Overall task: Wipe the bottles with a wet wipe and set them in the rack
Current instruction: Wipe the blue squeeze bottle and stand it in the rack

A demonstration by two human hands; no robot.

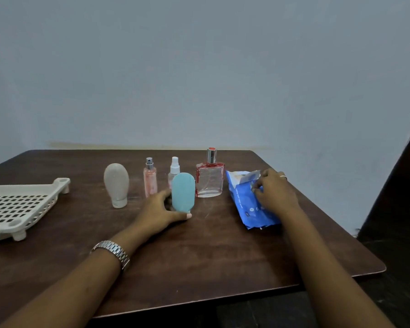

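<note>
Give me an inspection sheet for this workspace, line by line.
Surface: dark wooden table, scuffed.
Job's things: cream rack at the left edge; grey bottle, pink spray bottle, clear spray bottle, perfume bottle and blue bottle, all upright; blue wipe pack on the right, flap lifted.
Clutter: nothing seen.
Hands: left hand grips the blue bottle near its base; right hand has curled fingers at the pack's opening, grip unclear.
Cables: nothing seen.
Surroundings: pale blue wall behind the table.
</note>
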